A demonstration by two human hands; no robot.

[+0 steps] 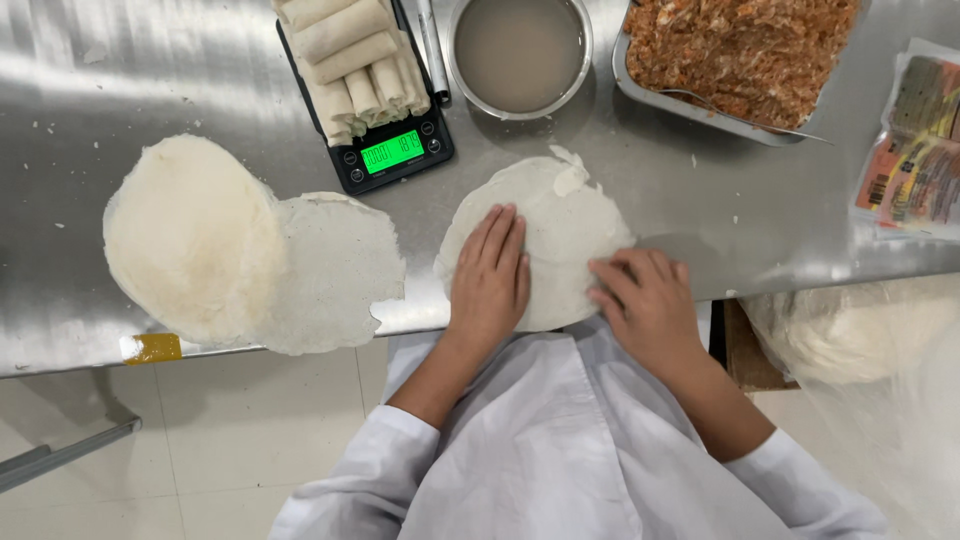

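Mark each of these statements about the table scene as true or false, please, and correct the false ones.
1. The left hand lies flat on the round wrapper. True.
2. The right hand holds a spoon. False: it rests bare at the wrapper's right edge.
3. Finished rolls are piled on the scale. True.
4. The metal bowl is full of red filling. False: it holds a pale, cloudy liquid; the reddish filling is in the tray.
5. The stack of wrappers lies to the left of the hands. True.
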